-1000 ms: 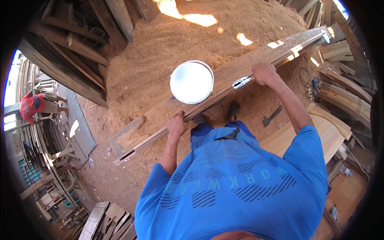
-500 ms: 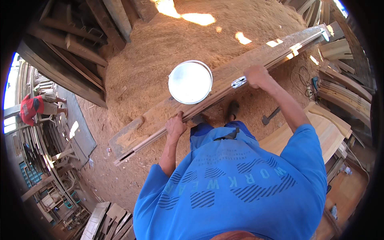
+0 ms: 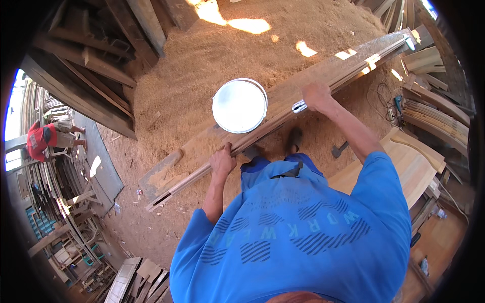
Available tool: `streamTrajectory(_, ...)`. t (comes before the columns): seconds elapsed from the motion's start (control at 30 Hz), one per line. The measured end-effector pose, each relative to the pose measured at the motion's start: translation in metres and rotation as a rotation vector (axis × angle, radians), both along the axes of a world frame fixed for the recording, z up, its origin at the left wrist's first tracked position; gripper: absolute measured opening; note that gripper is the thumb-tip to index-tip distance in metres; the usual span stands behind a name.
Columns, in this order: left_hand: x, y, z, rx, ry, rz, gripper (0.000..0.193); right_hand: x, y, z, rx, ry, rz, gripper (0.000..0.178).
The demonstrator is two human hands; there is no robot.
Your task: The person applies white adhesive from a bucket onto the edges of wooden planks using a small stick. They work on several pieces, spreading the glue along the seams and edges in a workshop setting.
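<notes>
A long wooden strip (image 3: 194, 174) with a groove and a slot at its near-left end runs diagonally across a wide plank bench (image 3: 323, 76). My left hand (image 3: 222, 160) is closed around the strip near its left part. Farther right along it, my right hand (image 3: 317, 97) is closed, knuckles up, over the strip. A short silvery piece (image 3: 299, 106) sticks out by its fingers on the left side; what exactly the hand grips is hidden. Between the hands, a round white bucket (image 3: 240, 105) stands on the bench.
Sawdust (image 3: 192, 76) covers the floor beyond the bench. A hammer-like tool (image 3: 340, 150) lies on the ground to the right, near a pale curved wooden panel (image 3: 399, 161). Cable coils (image 3: 386, 101) lie farther right. A person in red (image 3: 40, 141) bends over at far left.
My right hand has slid a little left and nearer along the strip, the silvery piece shifting slightly with it. My left hand stays in place on the strip.
</notes>
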State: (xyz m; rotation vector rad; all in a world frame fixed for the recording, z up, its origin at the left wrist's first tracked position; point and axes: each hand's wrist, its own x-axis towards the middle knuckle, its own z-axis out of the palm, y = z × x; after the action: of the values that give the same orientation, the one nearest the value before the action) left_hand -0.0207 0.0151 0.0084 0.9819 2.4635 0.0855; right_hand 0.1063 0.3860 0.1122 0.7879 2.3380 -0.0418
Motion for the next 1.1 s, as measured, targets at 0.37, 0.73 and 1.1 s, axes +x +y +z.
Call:
streamTrajectory(0.37,0.0,-0.002,-0.001,0.005,-0.019,0.002,0.043,0.006,0.01,0.047,0.043,-0.127,0.061,0.027)
streamTrajectory(0.73,-0.001,0.0,-0.001,0.025,-0.014,-0.002,0.044,0.017,0.062,0.007,0.009,-0.003,0.136,0.022)
streamTrajectory(1.1,0.001,-0.001,0.001,0.011,-0.021,0.002,0.049,0.007,0.001,0.017,0.048,-0.029,0.222,0.023)
